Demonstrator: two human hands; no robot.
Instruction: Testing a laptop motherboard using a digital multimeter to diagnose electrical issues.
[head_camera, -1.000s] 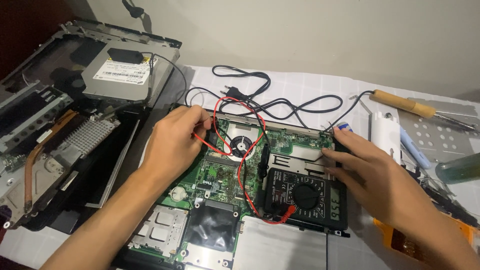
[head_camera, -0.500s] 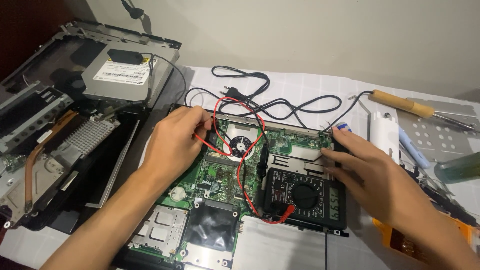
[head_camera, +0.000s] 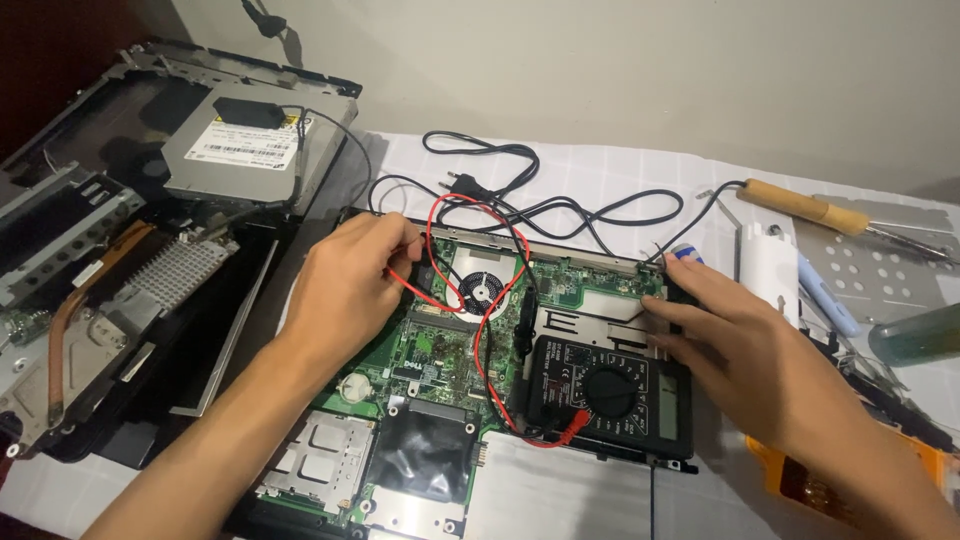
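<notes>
Here, the opened laptop motherboard (head_camera: 440, 350) lies at the centre of the table (head_camera: 620, 170), green board up, with a round cooling fan (head_camera: 483, 290) near its upper middle. A black multimeter (head_camera: 605, 390) rests on the board's metal plate at about four o'clock from the fan, its dial facing up. A red probe lead (head_camera: 480, 330) loops from the meter's lower edge up over the fan and back toward nine o'clock, where it runs under the left hand (head_camera: 345, 290). That hand lies palm down on the board's upper left part, fingers curled together around the red lead's probe end; the tip itself is hidden under the fingers. The right hand (head_camera: 740, 340) sits at three o'clock from the fan, palm down, fingers stretched out and close together, their tips pressing on the board's upper right edge just beside the meter; whether it pinches a probe I cannot tell.

Farther out, a black power cord (head_camera: 520, 190) coils at twelve o'clock. A wooden-handled soldering iron (head_camera: 810, 208) lies at two o'clock, beside a perforated metal plate (head_camera: 880, 270). At nine to ten o'clock sits a dismantled laptop chassis (head_camera: 110, 270) with a silver optical drive (head_camera: 245, 150) on it.
</notes>
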